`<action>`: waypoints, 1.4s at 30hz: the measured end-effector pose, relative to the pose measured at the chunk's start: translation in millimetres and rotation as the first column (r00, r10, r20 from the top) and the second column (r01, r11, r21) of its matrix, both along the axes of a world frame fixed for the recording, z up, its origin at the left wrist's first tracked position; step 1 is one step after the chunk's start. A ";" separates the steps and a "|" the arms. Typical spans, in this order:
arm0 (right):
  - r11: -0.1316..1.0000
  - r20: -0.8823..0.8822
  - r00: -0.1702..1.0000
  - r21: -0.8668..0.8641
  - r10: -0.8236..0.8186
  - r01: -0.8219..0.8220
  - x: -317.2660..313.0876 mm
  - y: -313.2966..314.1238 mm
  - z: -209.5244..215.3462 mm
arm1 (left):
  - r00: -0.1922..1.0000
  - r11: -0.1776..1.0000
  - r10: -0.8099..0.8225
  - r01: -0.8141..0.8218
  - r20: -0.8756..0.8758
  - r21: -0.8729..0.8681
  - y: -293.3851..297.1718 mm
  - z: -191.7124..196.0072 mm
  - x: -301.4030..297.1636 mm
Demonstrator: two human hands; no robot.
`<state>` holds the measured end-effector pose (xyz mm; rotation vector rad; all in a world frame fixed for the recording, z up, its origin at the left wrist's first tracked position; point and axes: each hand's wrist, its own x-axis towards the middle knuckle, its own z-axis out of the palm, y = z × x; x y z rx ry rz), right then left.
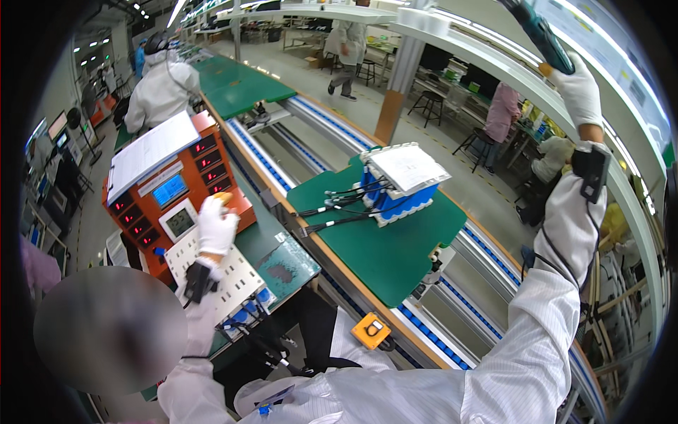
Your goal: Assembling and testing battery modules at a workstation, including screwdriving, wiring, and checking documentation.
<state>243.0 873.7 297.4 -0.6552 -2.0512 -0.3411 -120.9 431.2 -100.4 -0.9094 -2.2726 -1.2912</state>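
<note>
My right hand (575,90), in a white glove, is raised at the upper right. Its fingers are wrapped round the lower end of a dark green power screwdriver (542,37). My left hand (217,227), also gloved, is over the front of an orange tester (162,191) with red number displays and a blue screen. Its fingers are curled together at the tips; what they hold, if anything, is hidden. Under that wrist lies a white slotted panel (236,279). A blue battery pack (402,194) with a white top plate and black cables sits on a green board (381,258), apart from both hands.
Conveyor rails (452,346) with blue rollers run beneath the green board. An orange switch box (371,331) is fixed at the near edge. Papers (152,159) lie on the tester. A co-worker (164,88) in white stands at the far left. A white overhead shelf (318,12) crosses above.
</note>
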 end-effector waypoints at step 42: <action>0.231 0.379 0.022 -0.517 0.925 -0.825 -338.2 -349.1 -301.7 | 0.715 0.829 0.130 -0.458 0.687 0.320 -389.7 3.8 -199.0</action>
